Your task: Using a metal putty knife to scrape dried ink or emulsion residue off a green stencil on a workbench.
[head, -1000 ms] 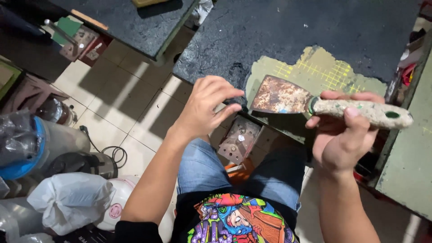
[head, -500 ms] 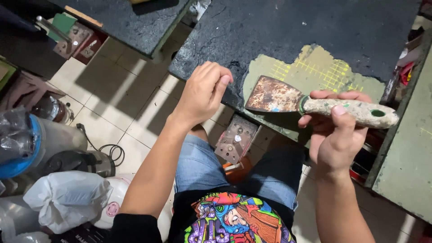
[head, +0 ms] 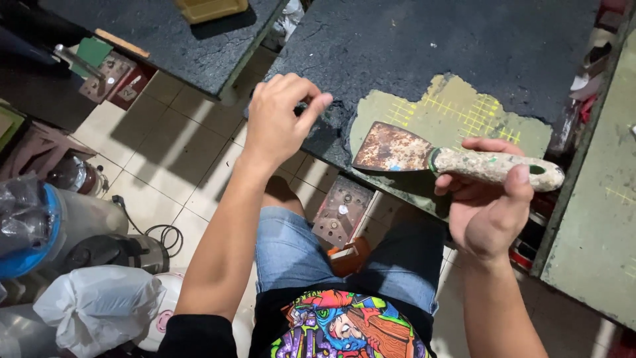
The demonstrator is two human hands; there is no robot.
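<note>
My right hand grips the speckled handle of a rusty putty knife. Its blade lies flat over the near edge of a dark coated board. There the coating is scraped away to a greenish patch with yellow grid lines. My left hand hovers at the board's left corner, apart from the blade, with thumb and fingertips pinched together. Whether a scrap sits between them is too small to tell. I am seated, knees in blue shorts under the board.
A second dark table with a yellow tray stands at the back left. A green panel runs along the right. On the tiled floor are a holed metal plate, a white bag, a blue-capped cylinder and a cable.
My left hand left the blade's edge and moved up and left to the board's corner, fingers pinching. The putty knife shifted slightly left and stayed in my right hand.
</note>
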